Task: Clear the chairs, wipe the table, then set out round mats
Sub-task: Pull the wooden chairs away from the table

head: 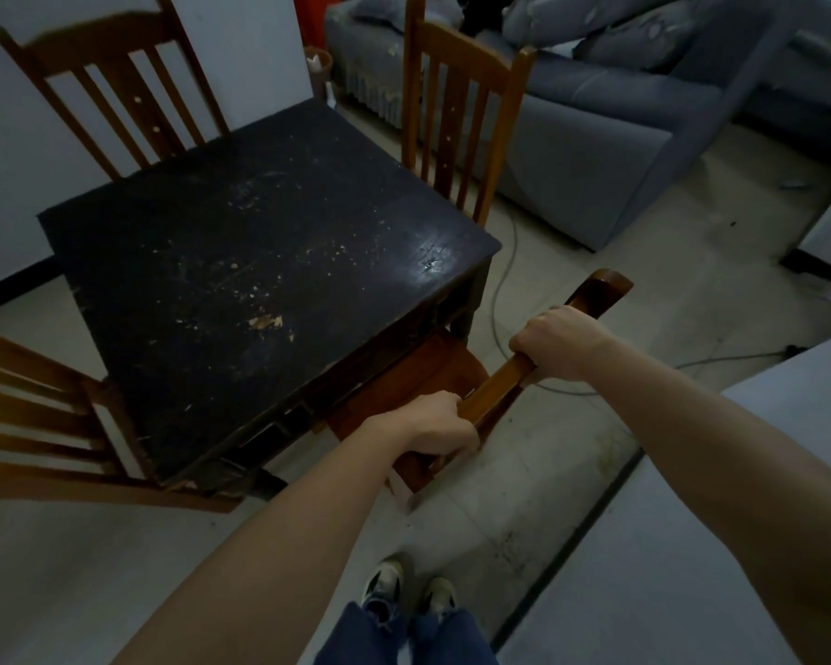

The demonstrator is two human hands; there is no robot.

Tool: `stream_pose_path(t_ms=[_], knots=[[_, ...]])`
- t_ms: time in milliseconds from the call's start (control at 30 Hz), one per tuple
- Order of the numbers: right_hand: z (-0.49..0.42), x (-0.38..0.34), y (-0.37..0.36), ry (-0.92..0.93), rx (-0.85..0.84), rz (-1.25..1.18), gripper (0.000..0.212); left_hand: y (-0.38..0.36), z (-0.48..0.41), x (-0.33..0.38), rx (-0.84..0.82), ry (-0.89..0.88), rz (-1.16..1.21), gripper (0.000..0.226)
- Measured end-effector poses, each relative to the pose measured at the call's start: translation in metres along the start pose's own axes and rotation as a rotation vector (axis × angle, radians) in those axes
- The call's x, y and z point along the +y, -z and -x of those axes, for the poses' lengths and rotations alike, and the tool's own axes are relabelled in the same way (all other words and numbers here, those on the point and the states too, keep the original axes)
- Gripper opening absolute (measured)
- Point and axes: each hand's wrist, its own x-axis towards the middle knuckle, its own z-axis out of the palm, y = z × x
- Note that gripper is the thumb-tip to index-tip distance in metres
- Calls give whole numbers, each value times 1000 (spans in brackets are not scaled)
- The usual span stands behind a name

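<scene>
View from a person's head, looking down at a dark square counter (pixel 241 261) speckled with pale crumbs and chipped patches. Four wooden chairs ring it. The nearest chair (pixel 433 371), at 5 o'clock from the counter's middle, has its seat tucked under the counter edge. Both hands wrap its top rail (pixel 497 388), the left hand (pixel 428 424) at the nearer end and the right hand (pixel 557 345) further along, fingers curled round the wood. A second chair (pixel 111 88) stands at 11 o'clock, a third chair (pixel 461 108) at 1 o'clock and a fourth chair (pixel 34 424) at 9 o'clock, all close to the counter. No mats or cloth are in view. The step appears to be pulling the nearest chair clear. To do it well, draw straight back toward the feet with an even pull from both hands, lifting slightly so the legs do not scrape. Watch the grey cable (pixel 496 285) on the floor beside the chair at 3 o'clock.
</scene>
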Motion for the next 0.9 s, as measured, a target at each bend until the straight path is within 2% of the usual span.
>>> stream_pose_path(t_ms=[200, 333, 633, 900], knots=[[-4, -1, 9, -3, -1, -11, 37, 11, 4, -5, 10, 9, 18, 34], [-6, -6, 15, -12, 52, -24, 35, 18, 9, -6, 31, -24, -18, 62], [-5, -11, 7, -33, 13, -59, 40, 15, 12, -15, 28, 8, -2, 77], [-4, -15, 10, -57, 6, -91, 39, 16, 11, -26, 82, -8, 59, 72]])
